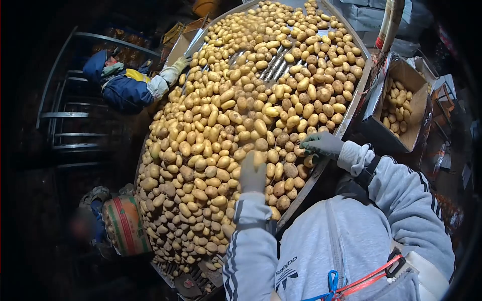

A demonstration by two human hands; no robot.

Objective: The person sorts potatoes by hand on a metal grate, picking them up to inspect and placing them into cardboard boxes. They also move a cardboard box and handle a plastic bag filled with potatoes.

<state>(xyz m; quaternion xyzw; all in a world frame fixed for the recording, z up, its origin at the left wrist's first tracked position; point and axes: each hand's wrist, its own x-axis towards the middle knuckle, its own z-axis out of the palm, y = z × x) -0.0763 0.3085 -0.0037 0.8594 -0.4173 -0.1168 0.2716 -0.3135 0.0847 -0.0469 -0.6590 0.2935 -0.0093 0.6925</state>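
Yellow-brown potatoes cover a large sorting table in a thick layer. My left hand, in a grey glove, is over the near part of the heap, slightly blurred. A potato shows at its fingertips, and the fingers appear closed on it. Nearer the table's right edge, my right hand wears a grey-green glove. Its fingers curl down among potatoes beside the metal rim; what lies between them is mostly hidden.
Metal rollers show through the heap. A cardboard box of potatoes stands at the right, beyond the table rim. Across the table, a co-worker in blue reaches in. Another person is near a striped carton. Metal rails stand left.
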